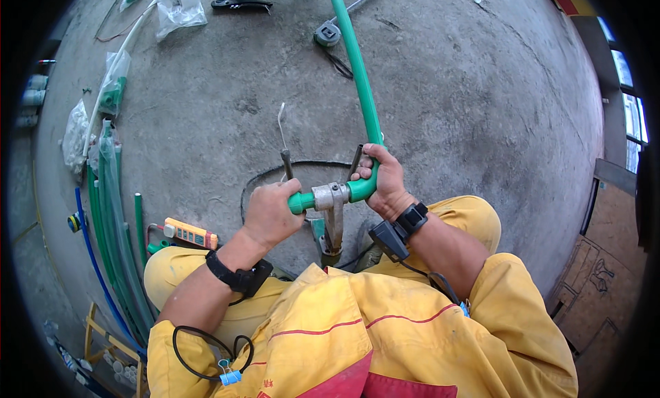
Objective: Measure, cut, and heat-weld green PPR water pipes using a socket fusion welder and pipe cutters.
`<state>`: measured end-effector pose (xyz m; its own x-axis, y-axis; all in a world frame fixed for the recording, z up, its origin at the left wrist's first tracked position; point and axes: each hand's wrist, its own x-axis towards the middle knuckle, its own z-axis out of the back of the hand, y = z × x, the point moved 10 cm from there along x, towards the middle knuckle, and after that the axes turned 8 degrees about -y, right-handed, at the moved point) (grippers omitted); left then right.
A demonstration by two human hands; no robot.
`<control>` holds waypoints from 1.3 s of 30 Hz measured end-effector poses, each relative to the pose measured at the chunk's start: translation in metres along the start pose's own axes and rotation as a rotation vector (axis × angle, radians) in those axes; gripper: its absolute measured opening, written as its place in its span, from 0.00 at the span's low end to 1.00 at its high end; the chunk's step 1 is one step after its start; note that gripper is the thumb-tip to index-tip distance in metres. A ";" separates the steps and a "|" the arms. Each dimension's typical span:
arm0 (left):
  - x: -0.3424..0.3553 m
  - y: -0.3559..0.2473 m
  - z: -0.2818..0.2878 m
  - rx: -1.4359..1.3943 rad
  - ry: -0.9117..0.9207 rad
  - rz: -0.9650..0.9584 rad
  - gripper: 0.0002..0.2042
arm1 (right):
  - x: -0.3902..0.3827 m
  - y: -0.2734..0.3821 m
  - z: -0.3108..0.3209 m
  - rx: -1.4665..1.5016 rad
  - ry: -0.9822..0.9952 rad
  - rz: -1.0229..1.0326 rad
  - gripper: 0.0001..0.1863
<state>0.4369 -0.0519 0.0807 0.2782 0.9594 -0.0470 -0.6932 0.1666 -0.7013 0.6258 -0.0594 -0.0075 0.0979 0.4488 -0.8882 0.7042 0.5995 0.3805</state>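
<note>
My right hand grips a long green plastic pipe near its elbow end; the pipe runs up and away across the floor. My left hand is closed around a short green fitting. Both green pieces are pushed from opposite sides onto the grey metal head of a pipe welding tool, which stands on its support between my knees. A black cable loops on the floor behind the tool.
A bundle of green pipes in plastic lies at left with a blue hose. An orange remote-like device sits by my left knee. Bags of fittings, a tape measure and a cutter lie far off on the concrete.
</note>
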 end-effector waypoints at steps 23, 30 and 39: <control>0.009 0.002 0.001 0.014 0.031 0.040 0.09 | 0.000 0.004 -0.005 -0.002 -0.049 0.046 0.07; 0.011 0.001 0.001 0.019 0.028 0.031 0.08 | 0.003 0.004 -0.006 -0.009 -0.031 0.058 0.07; 0.011 0.002 0.000 0.022 0.030 0.036 0.09 | 0.000 0.005 -0.007 0.001 -0.048 0.051 0.07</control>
<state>0.4381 -0.0406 0.0787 0.2721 0.9577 -0.0934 -0.7178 0.1373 -0.6826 0.6247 -0.0519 -0.0038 0.1675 0.4465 -0.8790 0.6979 0.5761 0.4256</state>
